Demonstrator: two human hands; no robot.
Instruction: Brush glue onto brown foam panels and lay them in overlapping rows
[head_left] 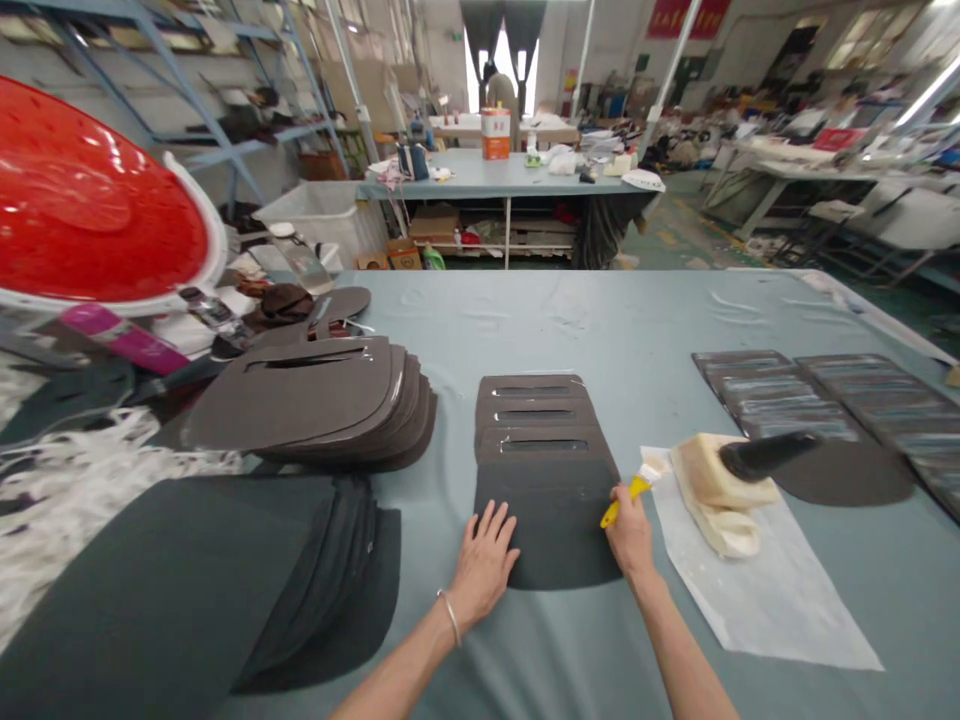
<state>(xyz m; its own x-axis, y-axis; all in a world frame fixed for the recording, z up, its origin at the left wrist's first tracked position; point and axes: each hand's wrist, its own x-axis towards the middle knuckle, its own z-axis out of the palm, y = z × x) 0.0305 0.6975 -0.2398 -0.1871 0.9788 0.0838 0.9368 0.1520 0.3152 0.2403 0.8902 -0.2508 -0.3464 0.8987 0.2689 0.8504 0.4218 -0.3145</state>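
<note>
My left hand (486,565) lies with fingers spread on the left side of a dark grey sheet (559,525) with a rounded near end. That sheet overlaps several brown slotted pieces (529,395) fanned out beyond it. Between the fingers of my right hand (628,530) is a small yellow-handled brush (634,492), its pale bristles pointing away to the right. The right hand touches the sheet's right edge. Just right of it, a glue-crusted pale container (712,475) with a black handle-like part (769,455) rests on a white plastic sheet (780,600).
On the left stand a stack of brown slotted pieces (300,400) and a stack of dark sheets (165,580). Slotted panels (885,400) lie at the right. A large red bowl-like object (97,200) looms upper left. Behind is another table (450,180) with an orange-white can (495,135).
</note>
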